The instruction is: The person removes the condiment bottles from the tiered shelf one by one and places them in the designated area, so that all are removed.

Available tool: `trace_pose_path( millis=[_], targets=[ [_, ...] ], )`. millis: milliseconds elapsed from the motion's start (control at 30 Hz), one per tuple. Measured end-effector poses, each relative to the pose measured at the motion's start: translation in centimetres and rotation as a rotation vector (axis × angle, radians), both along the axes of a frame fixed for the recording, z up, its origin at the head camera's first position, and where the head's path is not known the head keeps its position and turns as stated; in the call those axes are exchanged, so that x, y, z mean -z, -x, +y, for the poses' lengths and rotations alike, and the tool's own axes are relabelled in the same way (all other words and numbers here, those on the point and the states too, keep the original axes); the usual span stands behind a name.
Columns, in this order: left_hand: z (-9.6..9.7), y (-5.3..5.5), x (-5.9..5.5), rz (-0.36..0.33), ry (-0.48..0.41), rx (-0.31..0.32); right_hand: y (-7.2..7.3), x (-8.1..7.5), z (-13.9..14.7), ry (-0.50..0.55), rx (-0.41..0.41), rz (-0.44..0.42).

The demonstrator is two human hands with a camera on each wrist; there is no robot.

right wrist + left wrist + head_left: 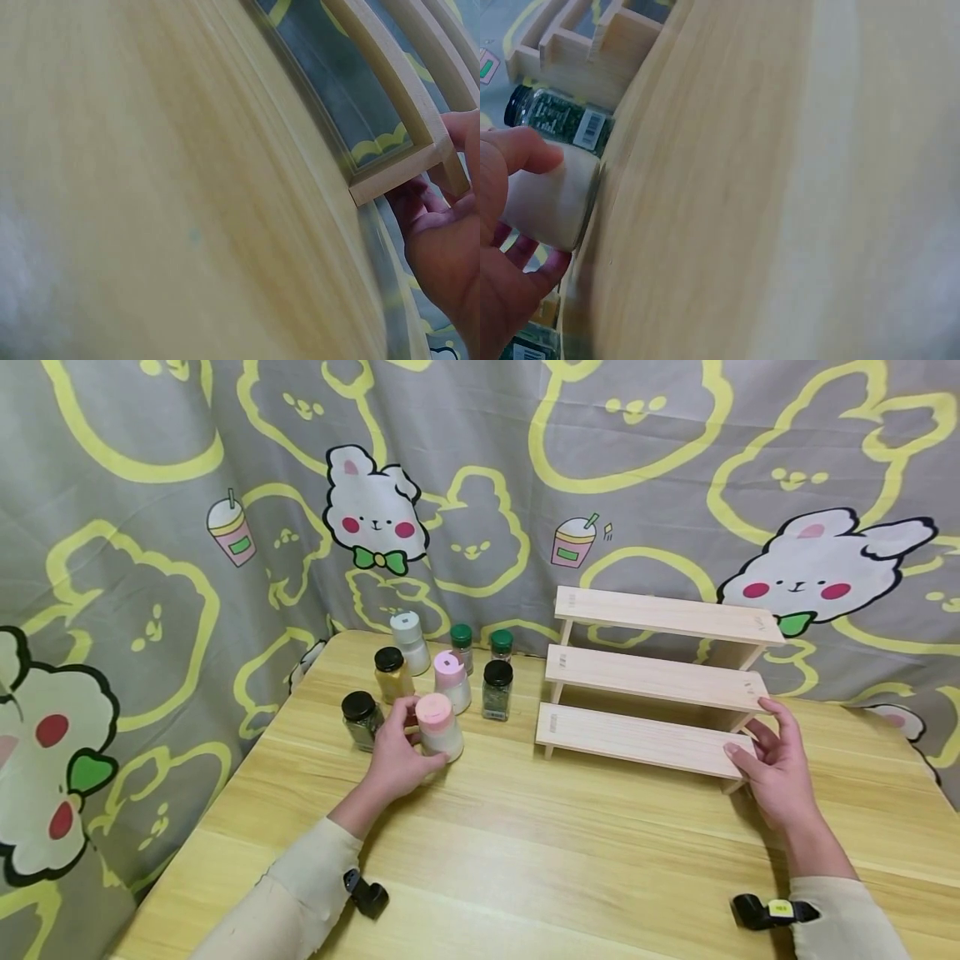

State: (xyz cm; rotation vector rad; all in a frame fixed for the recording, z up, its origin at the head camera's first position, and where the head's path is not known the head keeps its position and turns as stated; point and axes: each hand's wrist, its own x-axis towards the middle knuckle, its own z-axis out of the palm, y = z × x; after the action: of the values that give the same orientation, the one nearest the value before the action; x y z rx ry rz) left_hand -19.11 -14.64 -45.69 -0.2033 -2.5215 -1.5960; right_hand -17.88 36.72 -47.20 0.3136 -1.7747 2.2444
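My left hand (397, 752) grips a white jar with a pink lid (438, 727), thumb on the near side and fingers round the far side. In the left wrist view the pale body of that jar (551, 196) shows between thumb and fingers, its base close to the tabletop. With my right hand (780, 768) I hold the right end of a three-step wooden shelf (637, 739). The thumb lies on the lowest step and a finger reaches the middle one. In the right wrist view the shelf's end (397, 174) meets my fingers, partly hidden behind the wood.
Around the held jar stand a black-lidded jar of green flakes (362, 722), a yellow-brown jar (394, 677), a mauve-lidded jar (452, 681), a white-lidded jar (408, 643), green-lidded jars (461, 643) and another black-lidded jar (497, 692). A patterned curtain (465, 435) hangs behind the wooden table (525, 860).
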Motion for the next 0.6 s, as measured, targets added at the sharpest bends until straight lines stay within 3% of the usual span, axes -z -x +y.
trace_pose_path(
  millis=[600],
  targets=[
    [0.15, 0.0, 0.41, -0.008, -0.014, 0.0, -0.15, -0.19, -0.13, 0.003, -0.011, -0.005]
  ],
)
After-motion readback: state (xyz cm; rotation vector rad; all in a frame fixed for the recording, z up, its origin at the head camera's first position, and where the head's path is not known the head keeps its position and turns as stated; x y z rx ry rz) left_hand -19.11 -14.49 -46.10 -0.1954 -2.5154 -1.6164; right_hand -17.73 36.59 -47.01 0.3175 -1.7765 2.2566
